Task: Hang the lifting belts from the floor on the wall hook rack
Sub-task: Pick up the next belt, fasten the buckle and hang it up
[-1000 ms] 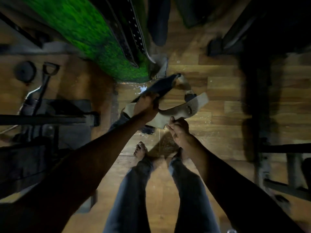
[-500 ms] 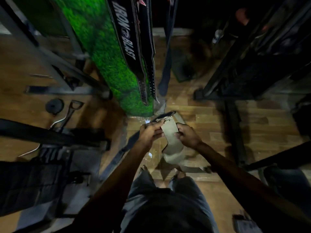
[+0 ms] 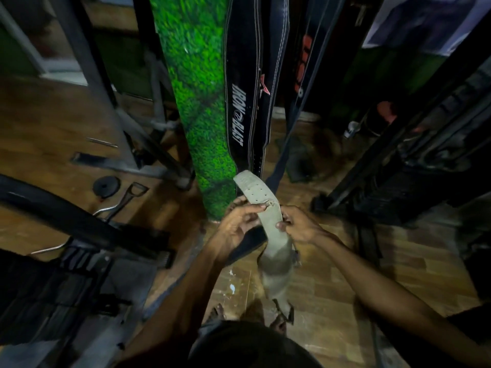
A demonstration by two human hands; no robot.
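Note:
A grey lifting belt (image 3: pixel 268 208) with rows of holes stands upright between both hands, its lower end with the buckle hanging near my feet. My left hand (image 3: pixel 239 221) pinches the belt's left edge and also holds a dark belt (image 3: pixel 251 241) that trails down to the left. My right hand (image 3: pixel 299 225) grips the grey belt's right edge. Just beyond, a black belt (image 3: pixel 249 102) with white lettering and other dark belts (image 3: pixel 300 75) hang down along the green grass-covered wall (image 3: pixel 196 102). The hook rack itself is out of view above.
Gym machine frames (image 3: pixel 127 120) stand at the left, with a small weight plate (image 3: pixel 105 185) and a metal handle (image 3: pixel 127 195) on the wooden floor. A dark rack (image 3: pixel 411 155) fills the right side. A black padded bench (image 3: pixel 53 211) crosses the lower left.
I have straightened up from the floor and the view has lifted toward the wall. The grey belt has been raised and turned upright, its holed end now pointing up toward the hanging belts.

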